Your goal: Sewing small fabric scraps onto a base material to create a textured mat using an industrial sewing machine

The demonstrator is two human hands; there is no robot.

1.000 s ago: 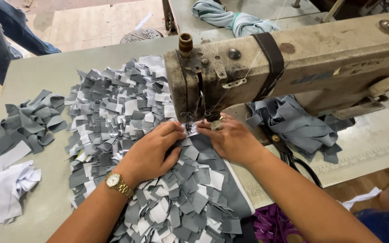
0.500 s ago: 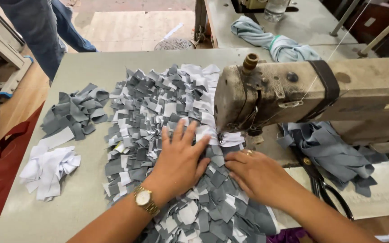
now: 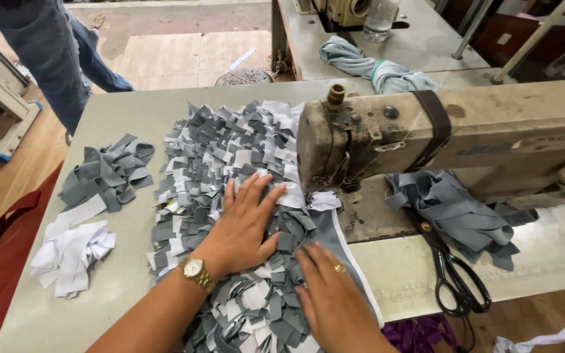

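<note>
The tufted grey-and-white rug [image 3: 230,170] lies flat under both hands, its near end at the sewing machine [image 3: 439,137] needle. The left hand [image 3: 246,225] presses down with fingers spread, gripping nothing; the right hand [image 3: 331,294], flat and open, rests just beside it. Loose strip piles [image 3: 106,173] sit left on the grey surface [image 3: 125,111], scissors [image 3: 452,274] right. Wooden floor lies beyond.

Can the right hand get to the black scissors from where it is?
Probably yes. The right hand lies flat on the grey and white rag mat, and the black scissors lie to its right on bare table, with nothing between them.
</note>
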